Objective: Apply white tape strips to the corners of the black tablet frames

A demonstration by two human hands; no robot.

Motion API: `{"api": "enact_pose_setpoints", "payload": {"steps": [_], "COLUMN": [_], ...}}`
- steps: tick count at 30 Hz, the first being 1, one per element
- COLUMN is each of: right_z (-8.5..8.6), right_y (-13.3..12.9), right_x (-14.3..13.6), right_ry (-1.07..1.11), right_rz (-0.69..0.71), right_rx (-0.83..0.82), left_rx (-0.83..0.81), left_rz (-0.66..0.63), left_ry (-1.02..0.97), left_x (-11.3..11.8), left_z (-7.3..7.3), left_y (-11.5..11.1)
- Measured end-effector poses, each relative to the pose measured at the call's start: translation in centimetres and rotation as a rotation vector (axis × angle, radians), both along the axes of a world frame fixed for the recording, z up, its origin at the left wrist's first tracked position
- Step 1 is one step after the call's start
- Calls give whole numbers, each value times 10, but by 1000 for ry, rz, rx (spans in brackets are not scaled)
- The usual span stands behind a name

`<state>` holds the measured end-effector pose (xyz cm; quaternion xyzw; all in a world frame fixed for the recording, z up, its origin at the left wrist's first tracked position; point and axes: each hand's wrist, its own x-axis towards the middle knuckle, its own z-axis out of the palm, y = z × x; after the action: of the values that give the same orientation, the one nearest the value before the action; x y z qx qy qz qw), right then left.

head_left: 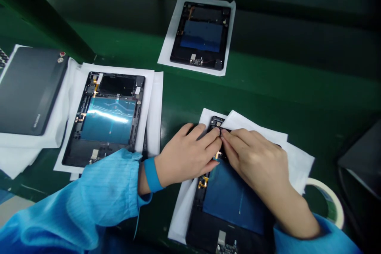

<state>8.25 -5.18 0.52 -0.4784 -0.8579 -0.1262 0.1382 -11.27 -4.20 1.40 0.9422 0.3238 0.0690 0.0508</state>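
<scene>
In the head view, an opened tablet (233, 198) lies at the lower middle of a green desk (184, 95), its inner side facing up, with a broad blue panel across its middle. Both hands of the person meet over its upper left part. The left hand (187, 156) reaches in from the left with its fingers bent and close together, the tips down on the tablet's upper edge area; the right hand (257, 158) comes from the other side with thumb and fingertips drawn narrow, almost touching the left's (whether either one pinches a small part there, I cannot tell, since the fingers cover the spot). A blue band (152, 174) circles the left wrist, just beyond a blue sleeve (80, 202). An orange flex piece (203, 182) shows at the tablet's left side, below the left hand. White sheets (181, 216) lie under the tablet and stick out past its upper right, near the right hand. A roll of tape (338, 206) lies beside the right forearm, partly hidden by it. Left of the hands, a second opened tablet (108, 119) rests on white sheets, and a grey closed device (29, 87) lies beyond it at the far left. A third opened tablet (201, 35) sits farther back, on its own sheet.
</scene>
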Motion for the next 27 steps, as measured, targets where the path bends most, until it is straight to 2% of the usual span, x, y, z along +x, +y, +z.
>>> {"api": "enact_pose_setpoints", "payload": {"steps": [9,12,15,19,21,24,27], "right_z": [3,2,2,2,-1,-12,-24], "right_y": [-7,-11,-21,-25,-19,-2,9], "right_x": [-14,-18,-16,11,32,56,61], "right_ry": [-108,-131,-138,42,153,254,348], "right_rz": [-95,-124,-128,-36,-109,-278,-259], "right_rx": [-72,-127,-157,-225,-194,-158,-168], "left_rx": [-12,-29,-89,-304,-415,-469,-483], "left_rz": [21,52,153,247,262,271,281], "left_ry": [-23,-3,53,71,51,45,38], "left_x": [1,2,-2,-14,-19,-21,-18], "left_z": [-4,0,9,23,27,29,29], "left_y": [2,1,-5,-24,-35,-45,-49]}}
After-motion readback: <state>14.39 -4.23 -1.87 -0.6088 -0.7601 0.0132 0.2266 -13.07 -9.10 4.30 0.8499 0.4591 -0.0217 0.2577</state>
